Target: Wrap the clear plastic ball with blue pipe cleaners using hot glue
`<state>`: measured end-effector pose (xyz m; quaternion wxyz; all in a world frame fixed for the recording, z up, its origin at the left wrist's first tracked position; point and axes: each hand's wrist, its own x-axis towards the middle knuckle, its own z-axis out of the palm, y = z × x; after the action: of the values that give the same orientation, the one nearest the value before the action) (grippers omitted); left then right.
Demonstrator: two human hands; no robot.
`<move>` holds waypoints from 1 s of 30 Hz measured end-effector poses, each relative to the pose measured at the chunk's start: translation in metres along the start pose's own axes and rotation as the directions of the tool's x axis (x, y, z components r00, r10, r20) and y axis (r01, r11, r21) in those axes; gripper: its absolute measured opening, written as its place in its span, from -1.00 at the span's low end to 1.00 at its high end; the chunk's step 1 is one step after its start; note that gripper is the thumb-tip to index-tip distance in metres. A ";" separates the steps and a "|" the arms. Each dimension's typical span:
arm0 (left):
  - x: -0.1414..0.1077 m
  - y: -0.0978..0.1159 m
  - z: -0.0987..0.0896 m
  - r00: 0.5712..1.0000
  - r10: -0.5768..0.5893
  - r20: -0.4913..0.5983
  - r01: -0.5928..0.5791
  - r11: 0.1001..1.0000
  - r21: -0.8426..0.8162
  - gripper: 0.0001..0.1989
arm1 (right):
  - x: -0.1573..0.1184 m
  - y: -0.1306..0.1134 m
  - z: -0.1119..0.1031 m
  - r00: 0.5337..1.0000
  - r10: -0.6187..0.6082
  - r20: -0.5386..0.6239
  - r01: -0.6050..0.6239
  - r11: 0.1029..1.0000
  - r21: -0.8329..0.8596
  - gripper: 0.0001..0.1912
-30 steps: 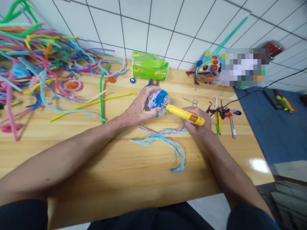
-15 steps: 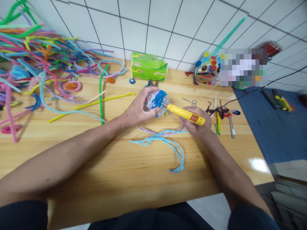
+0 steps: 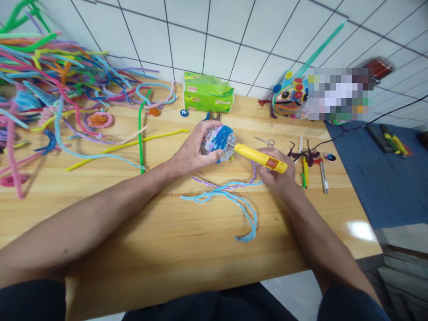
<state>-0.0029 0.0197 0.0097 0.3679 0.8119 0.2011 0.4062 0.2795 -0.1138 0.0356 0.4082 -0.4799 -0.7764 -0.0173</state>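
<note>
My left hand [image 3: 197,149] is closed round the left side of a small round craft piece [image 3: 224,137], its thumb in front and fingers behind. Blue strands cover the middle of the piece, with clear, shiny and pale lilac patches around them. My right hand [image 3: 279,174] grips a yellow glue gun [image 3: 256,156] with an orange-red part on its body. The thin metal tip points left at the piece's right side; whether it touches cannot be made out. Below the hands, light blue pipe cleaners [image 3: 230,191] and a purple one [image 3: 205,181] lie on the wooden table [image 3: 160,249].
A colourful pile of pipe cleaners [image 3: 67,71] spreads over the left. Behind my hands stands a green tissue pack [image 3: 207,93]. Small scissors [image 3: 265,141], a utility knife [image 3: 324,177] and a decorated face-like craft [image 3: 289,96] are to the right. A black cable [image 3: 374,117] crosses there.
The glue gun's tip has shifted slightly to the right on the round craft piece. My left hand and the piece stay almost still.
</note>
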 end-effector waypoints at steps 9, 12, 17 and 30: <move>0.000 0.000 0.001 1.000 0.012 -0.002 -0.012 1.000 0.005 -0.29 | -0.002 0.002 0.001 1.000 0.024 0.002 -0.024 1.000 -0.005 -0.69; 0.001 0.000 0.000 1.000 0.004 0.001 -0.004 1.000 0.007 -0.28 | -0.002 0.002 0.001 0.999 0.038 0.021 -0.038 0.999 -0.021 -0.70; 0.001 0.002 -0.001 1.000 -0.023 0.012 0.023 1.000 0.015 -0.26 | -0.003 0.002 0.001 0.998 0.068 -0.005 -0.068 0.998 -0.002 -0.72; 0.000 0.001 0.000 1.000 0.001 0.008 -0.002 1.000 0.014 -0.29 | 0.000 -0.004 0.000 0.999 0.047 0.003 -0.047 0.999 -0.008 -0.72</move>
<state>-0.0027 0.0196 0.0105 0.3626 0.8162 0.2020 0.4019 0.2764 -0.1154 0.0368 0.4052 -0.4995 -0.7657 -0.0099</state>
